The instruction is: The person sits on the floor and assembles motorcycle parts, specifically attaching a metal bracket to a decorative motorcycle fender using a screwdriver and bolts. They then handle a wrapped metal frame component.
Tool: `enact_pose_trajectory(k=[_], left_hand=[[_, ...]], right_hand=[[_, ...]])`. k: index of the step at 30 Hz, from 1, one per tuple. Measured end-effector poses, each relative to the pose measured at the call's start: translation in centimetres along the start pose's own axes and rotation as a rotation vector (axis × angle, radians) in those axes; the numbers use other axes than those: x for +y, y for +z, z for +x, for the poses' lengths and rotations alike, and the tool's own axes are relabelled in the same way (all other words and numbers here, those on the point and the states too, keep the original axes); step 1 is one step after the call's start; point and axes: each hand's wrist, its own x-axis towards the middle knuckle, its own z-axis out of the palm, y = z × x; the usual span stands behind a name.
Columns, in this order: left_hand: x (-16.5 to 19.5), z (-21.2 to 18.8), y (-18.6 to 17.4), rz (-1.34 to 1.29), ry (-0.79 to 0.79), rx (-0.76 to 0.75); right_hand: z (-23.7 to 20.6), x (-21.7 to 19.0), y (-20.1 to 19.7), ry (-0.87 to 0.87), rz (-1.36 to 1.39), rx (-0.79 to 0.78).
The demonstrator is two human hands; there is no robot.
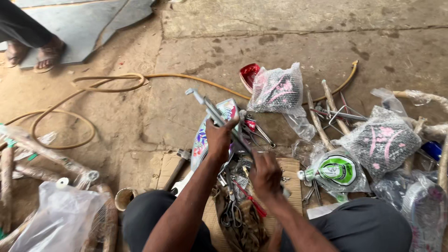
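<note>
A bare concrete floor spreads under everything. One long tan rubber hose loops across it. Three clear plastic bags with dark, pink-patterned contents show: one by a red reflector piece, one to the right, one at the lower right edge. One white plastic bag lies at lower left. One flat piece of brown cardboard carries a heap of small metal tools. One wooden-handled hammer lies just beside it.

The left hand is closed around a grey metal bracket bar, which slants up over a white, flower-printed curved guard. The right hand is curled over the tool heap; I cannot tell what it grips. Another person's two sandalled feet stand at upper left.
</note>
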Motion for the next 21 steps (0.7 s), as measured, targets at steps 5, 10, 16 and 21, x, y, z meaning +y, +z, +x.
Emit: enact_pose_trajectory(k=[5, 10, 16, 21], left_hand=[[0.4, -2.4, -4.7, 0.049, -0.127, 0.079], [0.5, -5.4, -6.0, -0.038, -0.187, -0.176], [0.4, -6.3, -6.3, -0.187, -0.149, -0.188], [0.7, -5.4, -7.8, -0.095, -0.081, -0.177]], right_hand=[[-4.3, -2.0, 1.2, -0.005, 0.294, -0.393], [0.0, -1.3, 0.1, 0.210, 0.705, -0.538], [2.8, -5.7, 0.4, 0.181, 0.574, -0.432], [3.3, -6.9, -0.4, 0.248, 0.710, -0.481]])
